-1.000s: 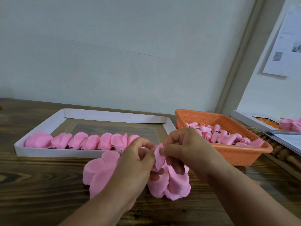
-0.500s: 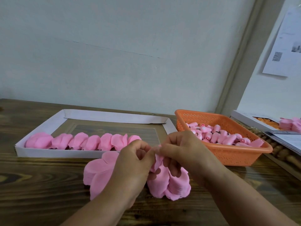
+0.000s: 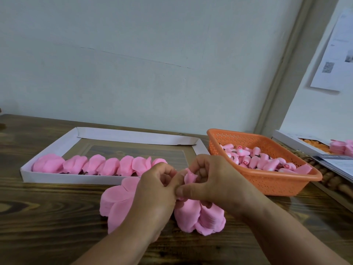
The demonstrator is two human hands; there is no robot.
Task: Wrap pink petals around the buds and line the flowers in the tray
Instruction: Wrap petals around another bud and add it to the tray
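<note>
My left hand (image 3: 155, 186) and my right hand (image 3: 214, 180) meet in front of the white tray (image 3: 57, 146). Together they pinch a small pink petal-wrapped bud (image 3: 190, 175) between their fingertips; most of it is hidden by fingers. Under my hands lie loose pink petals: one pile (image 3: 116, 199) at the left, a stacked pile (image 3: 198, 217) at the right. Several finished pink flowers (image 3: 99, 166) lie in a row along the tray's near edge. An orange basket (image 3: 277, 182) at the right holds several pink buds (image 3: 256, 159).
Everything rests on a dark wooden table (image 3: 47, 226) against a pale wall. At the far right edge lie another white tray (image 3: 290, 141) with orange and pink pieces, papers (image 3: 342, 165), and a wooden beaded mat (image 3: 332, 180). A printed sheet (image 3: 336, 54) hangs on the wall.
My hands stay in place while the fingers work the petal round the bud; my right thumb has come down across the front and less of the petal shows.
</note>
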